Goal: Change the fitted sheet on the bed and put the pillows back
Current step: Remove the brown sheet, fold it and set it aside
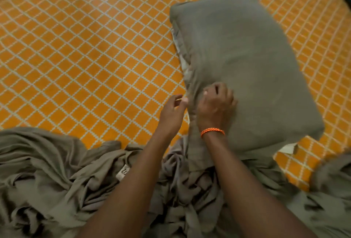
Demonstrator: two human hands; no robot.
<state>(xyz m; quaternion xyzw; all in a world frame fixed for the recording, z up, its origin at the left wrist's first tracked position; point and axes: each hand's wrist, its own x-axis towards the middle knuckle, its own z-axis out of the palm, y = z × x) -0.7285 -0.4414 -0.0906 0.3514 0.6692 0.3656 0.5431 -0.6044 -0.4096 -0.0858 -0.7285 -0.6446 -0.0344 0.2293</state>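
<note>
A grey-green pillow lies on the bed, on an orange sheet patterned with a pale diamond grid. The pillow sits slantwise, its far end toward the top of the view and its near end toward the person. Along its left edge a strip of lighter inner fabric shows at the open side of the case.

The right hand rests on the near left part of the pillow with its fingers curled down into the cloth; its grip looks closed on the pillowcase, though blur makes this hard to confirm. An orange braided band circles that wrist.

The left hand is just beside the pillow's left edge, fingers loosely bent and parted, holding nothing, its fingertips near the seam.

A crumpled grey-brown sheet is heaped across the near part of the bed, under both forearms, and a small tag shows on it.
</note>
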